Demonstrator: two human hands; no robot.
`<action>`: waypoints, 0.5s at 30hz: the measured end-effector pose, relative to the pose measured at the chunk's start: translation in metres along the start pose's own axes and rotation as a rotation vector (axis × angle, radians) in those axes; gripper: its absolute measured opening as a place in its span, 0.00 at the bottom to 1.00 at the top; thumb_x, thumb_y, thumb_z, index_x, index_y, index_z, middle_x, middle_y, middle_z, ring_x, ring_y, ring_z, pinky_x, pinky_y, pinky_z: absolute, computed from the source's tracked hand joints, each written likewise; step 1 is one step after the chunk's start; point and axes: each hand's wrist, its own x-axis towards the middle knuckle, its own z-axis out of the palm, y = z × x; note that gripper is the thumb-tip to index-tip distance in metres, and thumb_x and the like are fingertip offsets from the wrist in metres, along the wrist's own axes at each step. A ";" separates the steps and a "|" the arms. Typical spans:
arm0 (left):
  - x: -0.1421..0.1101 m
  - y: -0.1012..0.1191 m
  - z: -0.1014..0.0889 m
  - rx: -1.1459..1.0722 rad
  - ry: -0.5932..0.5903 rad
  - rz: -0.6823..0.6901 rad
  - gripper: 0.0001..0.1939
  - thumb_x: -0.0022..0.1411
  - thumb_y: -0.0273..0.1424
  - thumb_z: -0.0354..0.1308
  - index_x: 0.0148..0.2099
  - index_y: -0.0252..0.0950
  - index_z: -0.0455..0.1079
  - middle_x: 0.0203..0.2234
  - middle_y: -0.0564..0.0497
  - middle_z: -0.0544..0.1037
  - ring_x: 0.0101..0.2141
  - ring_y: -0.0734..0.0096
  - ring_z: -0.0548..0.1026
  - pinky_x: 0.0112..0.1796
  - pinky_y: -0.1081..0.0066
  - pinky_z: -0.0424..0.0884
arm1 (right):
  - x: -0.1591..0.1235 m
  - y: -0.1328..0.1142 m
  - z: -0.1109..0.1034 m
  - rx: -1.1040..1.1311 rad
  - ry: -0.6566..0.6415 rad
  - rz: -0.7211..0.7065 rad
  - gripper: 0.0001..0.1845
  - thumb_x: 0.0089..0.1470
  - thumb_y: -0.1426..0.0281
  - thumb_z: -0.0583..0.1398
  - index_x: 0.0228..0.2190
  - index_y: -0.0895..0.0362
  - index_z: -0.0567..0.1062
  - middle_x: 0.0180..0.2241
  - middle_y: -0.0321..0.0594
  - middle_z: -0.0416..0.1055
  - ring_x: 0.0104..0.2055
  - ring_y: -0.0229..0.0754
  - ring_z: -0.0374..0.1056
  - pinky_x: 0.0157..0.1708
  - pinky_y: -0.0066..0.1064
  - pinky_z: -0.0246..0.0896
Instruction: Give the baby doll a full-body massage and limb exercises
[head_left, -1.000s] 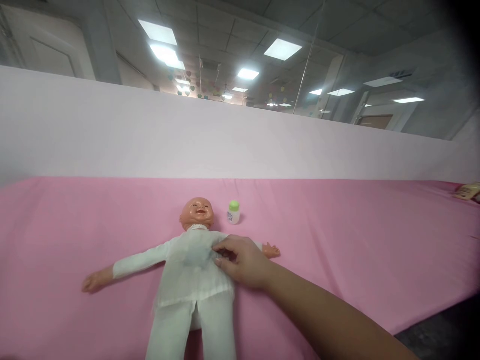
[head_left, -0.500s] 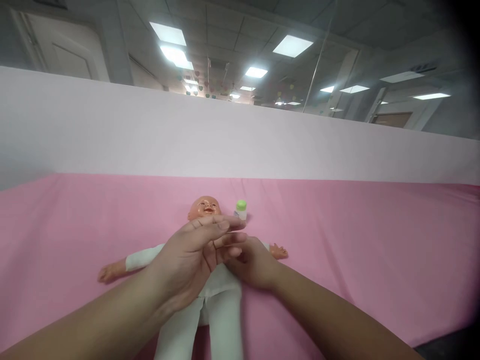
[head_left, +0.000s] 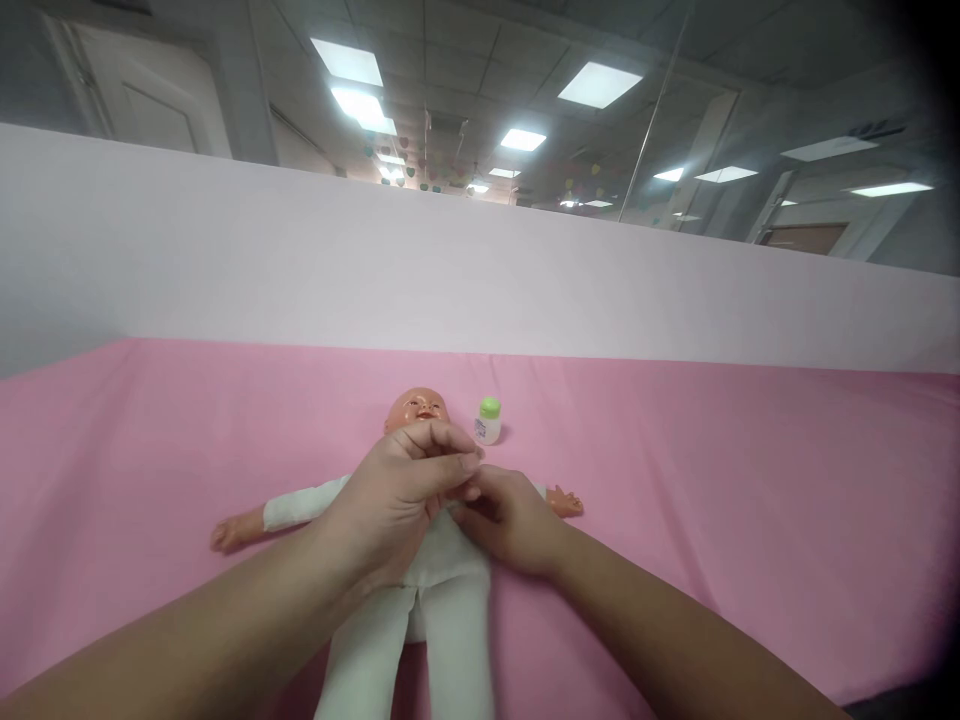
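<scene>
A baby doll [head_left: 453, 560] with a white cloth body lies on its back, arms spread out and head away from me. Over its chest, my left hand [head_left: 401, 480] is closed, with thumb and fingers drawn together. My right hand [head_left: 521, 522] meets it from the other side, its fingers curled in by the doll's chest. The fingertips of both hands overlap, and anything between them is hidden. A small clear bottle [head_left: 489, 425] with a green cap stands upright beside the doll's head, just beyond my fingers.
Pink cloth [head_left: 675, 480] covers the surface under the doll, with light creases. A low white wall [head_left: 465, 270] runs along its far edge. Above that, a glass pane [head_left: 570, 150] shows ceiling lights and doors.
The fingers of my left hand have bent inward, closing toward the thumb. My right hand stays near the doll's chest. The view has shifted slightly.
</scene>
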 end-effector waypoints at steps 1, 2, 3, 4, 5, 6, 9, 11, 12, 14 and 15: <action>0.008 -0.003 -0.007 0.058 0.027 0.058 0.07 0.51 0.30 0.72 0.32 0.38 0.78 0.27 0.50 0.75 0.29 0.67 0.74 0.32 0.68 0.73 | 0.000 0.001 0.000 -0.010 0.004 0.018 0.09 0.59 0.70 0.63 0.42 0.50 0.79 0.36 0.35 0.75 0.35 0.41 0.71 0.35 0.32 0.66; 0.017 -0.007 -0.017 0.137 0.077 0.138 0.06 0.51 0.30 0.72 0.31 0.38 0.77 0.28 0.50 0.77 0.29 0.66 0.75 0.32 0.67 0.73 | 0.000 0.002 0.000 -0.018 0.010 0.035 0.10 0.59 0.68 0.63 0.43 0.49 0.80 0.38 0.36 0.76 0.37 0.42 0.72 0.37 0.34 0.67; 0.027 -0.011 -0.028 0.222 0.115 0.213 0.05 0.53 0.30 0.70 0.33 0.38 0.77 0.32 0.48 0.78 0.33 0.64 0.76 0.34 0.66 0.73 | 0.000 0.004 0.000 -0.024 0.020 0.045 0.11 0.59 0.67 0.64 0.44 0.48 0.80 0.40 0.37 0.77 0.38 0.43 0.73 0.39 0.35 0.68; 0.037 -0.014 -0.040 0.305 0.179 0.274 0.05 0.54 0.31 0.69 0.33 0.37 0.77 0.33 0.48 0.79 0.34 0.62 0.76 0.36 0.65 0.73 | 0.001 0.006 0.000 -0.025 0.036 0.048 0.12 0.59 0.66 0.64 0.45 0.48 0.80 0.40 0.38 0.78 0.39 0.44 0.73 0.40 0.37 0.69; 0.048 -0.017 -0.054 0.394 0.257 0.314 0.06 0.56 0.33 0.67 0.35 0.37 0.77 0.34 0.48 0.80 0.36 0.61 0.77 0.38 0.64 0.72 | 0.001 0.008 0.001 -0.024 0.058 0.047 0.12 0.59 0.65 0.63 0.45 0.48 0.81 0.41 0.38 0.78 0.40 0.45 0.73 0.41 0.38 0.70; 0.058 -0.020 -0.068 0.501 0.343 0.344 0.06 0.57 0.34 0.66 0.36 0.37 0.78 0.34 0.48 0.81 0.37 0.60 0.77 0.40 0.63 0.71 | 0.002 0.011 0.001 -0.024 0.087 0.045 0.12 0.60 0.65 0.63 0.46 0.49 0.81 0.41 0.39 0.78 0.41 0.45 0.73 0.42 0.38 0.70; 0.083 -0.025 -0.106 0.705 0.519 0.358 0.09 0.57 0.35 0.64 0.41 0.40 0.79 0.40 0.48 0.81 0.43 0.56 0.77 0.46 0.61 0.70 | 0.008 0.017 0.002 -0.034 0.207 0.061 0.14 0.61 0.64 0.61 0.47 0.50 0.80 0.43 0.41 0.78 0.43 0.46 0.73 0.46 0.40 0.69; 0.095 -0.028 -0.120 0.698 0.592 0.309 0.13 0.58 0.37 0.62 0.46 0.41 0.79 0.43 0.46 0.80 0.45 0.54 0.76 0.49 0.59 0.69 | 0.020 0.021 0.001 -0.016 0.272 0.085 0.16 0.62 0.62 0.61 0.50 0.51 0.78 0.47 0.43 0.77 0.47 0.47 0.73 0.47 0.41 0.69; 0.101 -0.030 -0.124 0.689 0.602 0.297 0.15 0.60 0.38 0.61 0.48 0.42 0.79 0.44 0.45 0.80 0.46 0.52 0.76 0.50 0.57 0.68 | 0.028 0.023 0.000 0.006 0.299 0.096 0.18 0.61 0.60 0.61 0.51 0.51 0.78 0.50 0.44 0.76 0.49 0.48 0.72 0.48 0.41 0.69; 0.112 -0.035 -0.125 0.669 0.600 0.291 0.18 0.61 0.41 0.61 0.52 0.42 0.78 0.51 0.43 0.79 0.52 0.49 0.74 0.54 0.56 0.66 | 0.053 0.027 0.000 0.093 0.338 0.129 0.24 0.59 0.56 0.63 0.54 0.51 0.76 0.55 0.45 0.74 0.54 0.50 0.70 0.52 0.42 0.67; 0.118 -0.038 -0.123 0.658 0.594 0.292 0.20 0.62 0.43 0.61 0.53 0.43 0.78 0.55 0.43 0.77 0.56 0.48 0.72 0.57 0.55 0.63 | 0.067 0.030 0.001 0.154 0.351 0.157 0.26 0.58 0.54 0.64 0.55 0.50 0.75 0.56 0.44 0.73 0.57 0.51 0.68 0.54 0.43 0.66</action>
